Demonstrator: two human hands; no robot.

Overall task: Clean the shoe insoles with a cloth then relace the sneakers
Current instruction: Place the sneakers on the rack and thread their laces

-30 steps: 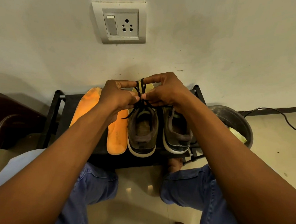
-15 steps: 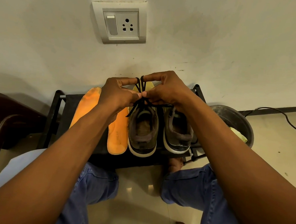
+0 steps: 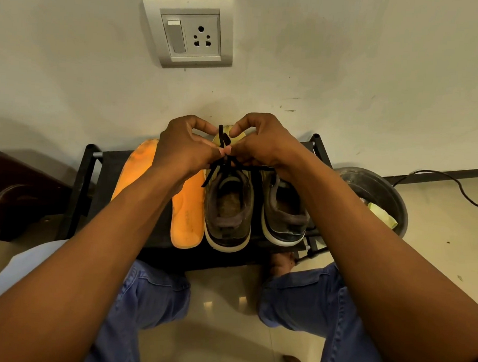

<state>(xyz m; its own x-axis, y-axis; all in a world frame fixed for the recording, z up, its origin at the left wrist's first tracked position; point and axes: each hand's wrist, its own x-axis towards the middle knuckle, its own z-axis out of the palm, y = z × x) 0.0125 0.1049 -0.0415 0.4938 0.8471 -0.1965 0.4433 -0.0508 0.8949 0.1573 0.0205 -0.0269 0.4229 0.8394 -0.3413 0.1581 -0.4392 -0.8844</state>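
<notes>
both hands up over the left sneaker (image 3: 228,208), left hand (image 3: 182,150) and right hand (image 3: 257,146) each pinching the black lace (image 3: 223,141), second sneaker (image 3: 284,211) just beside it, two orange insoles (image 3: 187,214) lying left on the rack (image 3: 94,173), cloth (image 3: 382,217) in the bucket (image 3: 376,185)

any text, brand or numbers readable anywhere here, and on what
None can be read.
orange insole: a faint mark near its heel end, too small and blurred to read.
sneakers: no brand or label visible.
wall socket: no lettering visible.
</notes>
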